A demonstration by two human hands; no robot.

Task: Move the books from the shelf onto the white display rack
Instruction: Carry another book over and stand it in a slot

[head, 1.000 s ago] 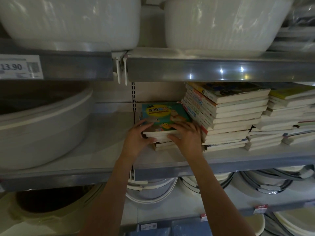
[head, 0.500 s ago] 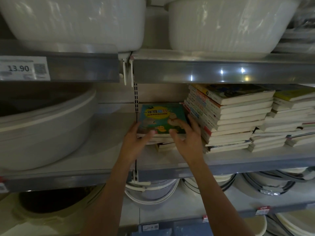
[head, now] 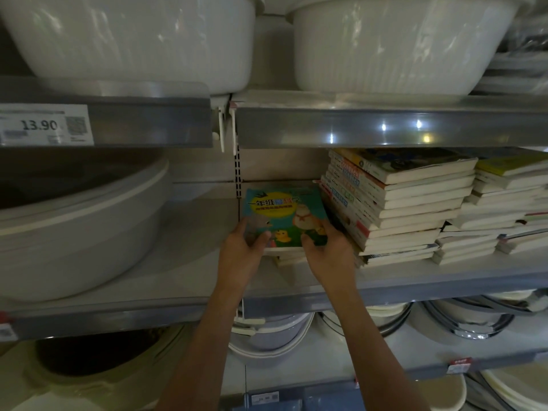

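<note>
Teal-and-green paperback picture book [head: 284, 215] tops a short stack on the grey metal shelf [head: 296, 280], its long axis running front to back, title end toward the back wall. Left hand [head: 241, 250] and right hand [head: 329, 253] grip its near corners, thumbs on the cover.

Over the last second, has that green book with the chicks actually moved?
Yes. The green book, held by both hands, has tipped up at its near edge, lifting off the small pile beside the tall stack.
</note>
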